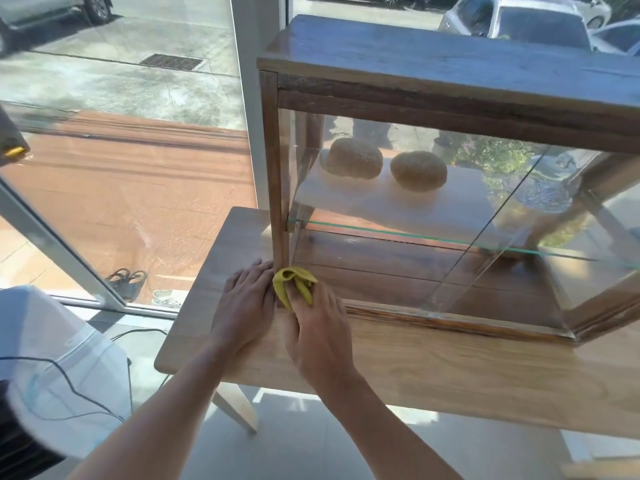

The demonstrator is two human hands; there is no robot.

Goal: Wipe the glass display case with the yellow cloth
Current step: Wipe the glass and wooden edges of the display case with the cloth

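Note:
A wood-framed glass display case (460,112) stands on a light wooden table (433,368). Two round loaves (388,166) lie on a white board on its glass shelf. A crumpled yellow cloth (294,284) sits at the case's lower left front corner, against the wooden corner post. My right hand (317,332) grips the cloth and presses it to that corner. My left hand (247,304) lies flat on the tabletop just left of the cloth, fingers spread, fingertips touching the post's base.
Large windows (121,168) run along the left and behind the case, with pavement and parked cars outside. A white plastic-covered object (59,358) with black cables stands at the lower left. Sandals (126,280) lie outside by the window.

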